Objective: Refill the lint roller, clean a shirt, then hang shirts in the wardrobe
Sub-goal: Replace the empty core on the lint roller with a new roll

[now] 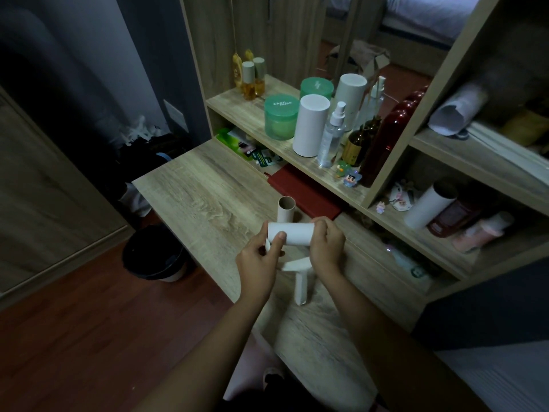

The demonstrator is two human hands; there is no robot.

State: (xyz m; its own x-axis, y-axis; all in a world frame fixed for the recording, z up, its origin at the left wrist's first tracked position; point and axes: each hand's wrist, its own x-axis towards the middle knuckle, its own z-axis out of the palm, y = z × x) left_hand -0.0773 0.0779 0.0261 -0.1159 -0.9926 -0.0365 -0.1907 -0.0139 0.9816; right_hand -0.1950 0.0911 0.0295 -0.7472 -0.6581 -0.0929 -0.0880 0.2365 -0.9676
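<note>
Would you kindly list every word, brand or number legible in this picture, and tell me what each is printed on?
"Char miss", over two lines: lid of the front green jar.
Rear green jar: pale mark on the lid, too blurred to read.
Green packets: print too small to read.
Amber bottle: label unreadable.
White refill roll: no print visible.

white roll (292,231): both ends covered by fingers of the left hand (258,260) and right hand (325,243)
lint roller handle (300,286): its upper part, toward 1 o'clock, hidden behind the right wrist
red book (312,200): far side tucked under the shelf (267,123)
bin (154,257): at 8 o'clock, contents too dark to tell
green jar (280,115): lid lettering too small to read fully
</note>
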